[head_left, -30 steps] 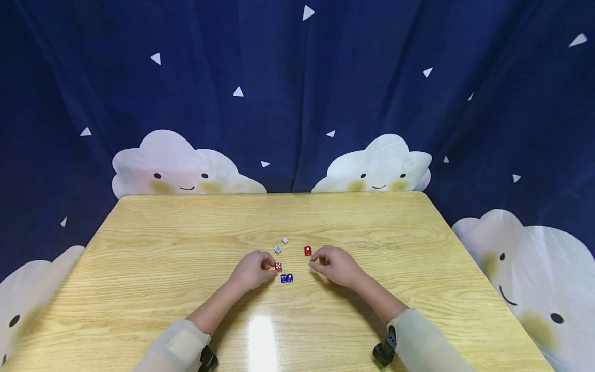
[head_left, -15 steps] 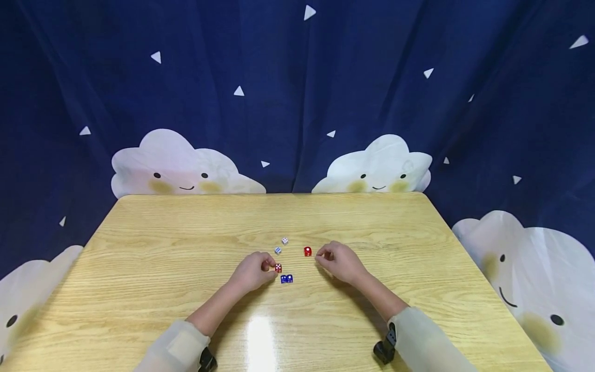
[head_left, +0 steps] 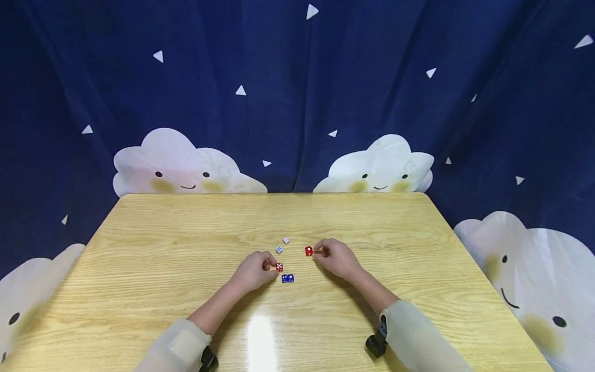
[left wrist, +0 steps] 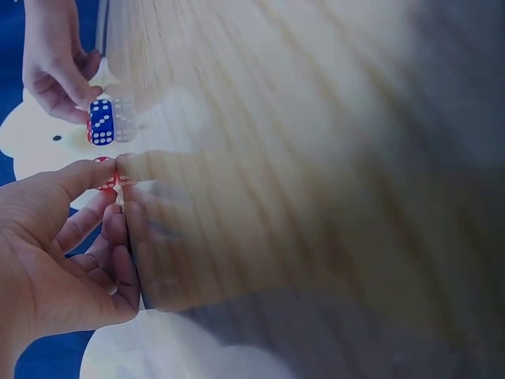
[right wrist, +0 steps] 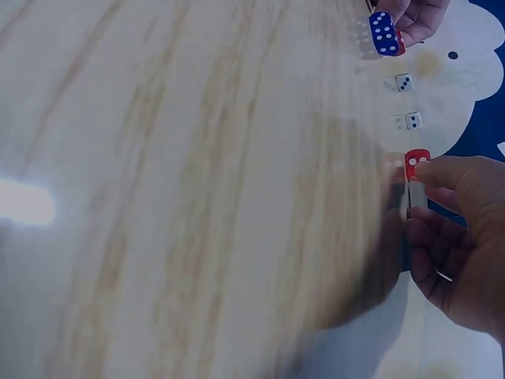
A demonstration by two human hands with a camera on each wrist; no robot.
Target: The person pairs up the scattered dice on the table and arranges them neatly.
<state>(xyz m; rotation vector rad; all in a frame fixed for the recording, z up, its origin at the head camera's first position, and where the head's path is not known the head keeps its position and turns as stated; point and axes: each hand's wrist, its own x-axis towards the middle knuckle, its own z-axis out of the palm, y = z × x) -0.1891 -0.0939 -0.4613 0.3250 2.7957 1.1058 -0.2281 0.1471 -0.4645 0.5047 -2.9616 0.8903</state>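
Two red dice lie on the table. My left hand (head_left: 254, 269) pinches the nearer red die (head_left: 279, 267), which has five pips on top, between thumb and forefinger. The farther red die (head_left: 309, 251), one large white pip upward, is at the fingertips of my right hand (head_left: 339, 257). In the right wrist view, the right thumb overlaps the lower part of that red die (right wrist: 417, 160). Just in front of the left fingertips sit two blue dice (head_left: 287, 278), side by side. The left wrist view shows one blue die (left wrist: 102, 121) hiding most of the right hand's die.
Two white dice lie beyond the left hand, one die (head_left: 279, 250) nearer and the other (head_left: 285, 240) slightly farther back. The wooden table (head_left: 176, 227) ends at a dark blue curtain (head_left: 279, 51) with clouds. Both wrists wear black camera mounts.
My right hand first drew back from the farther red die, then came in to the left so its fingertips meet it. The left hand stays on its die.
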